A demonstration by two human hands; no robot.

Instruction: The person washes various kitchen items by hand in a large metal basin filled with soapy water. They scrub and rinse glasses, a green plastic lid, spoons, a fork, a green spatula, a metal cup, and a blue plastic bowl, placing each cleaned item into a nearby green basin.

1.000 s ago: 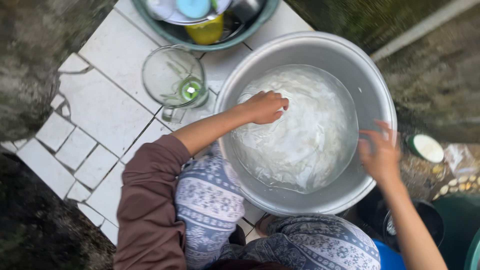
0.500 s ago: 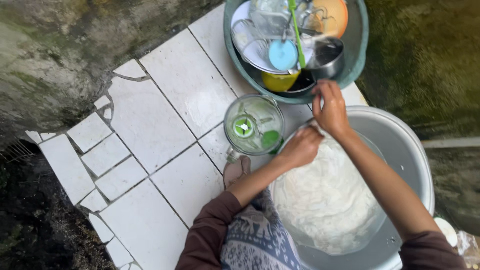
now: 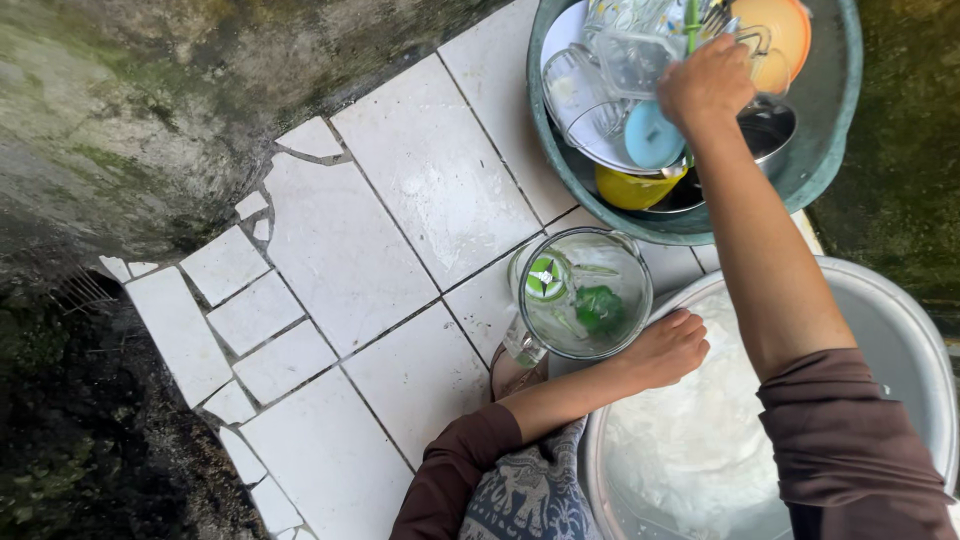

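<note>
My right hand (image 3: 705, 85) reaches up into a green basin (image 3: 830, 120) heaped with dishes. Its fingers are curled down onto a clear glass container (image 3: 625, 55) there; exactly what they grip is hidden under the hand. My left hand (image 3: 668, 348) lies flat on the near rim of a big metal basin (image 3: 915, 345), which is full of white foamy water (image 3: 690, 440). Its fingers are loose and hold nothing. Just beyond this hand a clear blender jug (image 3: 580, 295) stands on the tiles, with a green sponge inside.
The green basin also holds a white plate (image 3: 565, 35), a blue lid (image 3: 650, 135), a yellow cup (image 3: 630, 188), an orange bowl (image 3: 785, 30) and a steel pot (image 3: 765, 130). Cracked white tiles (image 3: 400, 200) cover the ground, edged by mossy stone (image 3: 130, 110) and dark soil (image 3: 90, 430).
My right hand has gone from the metal basin's rim up into the green basin of dishes. My left hand has come out of the foam onto the near rim. The view has shifted left.
</note>
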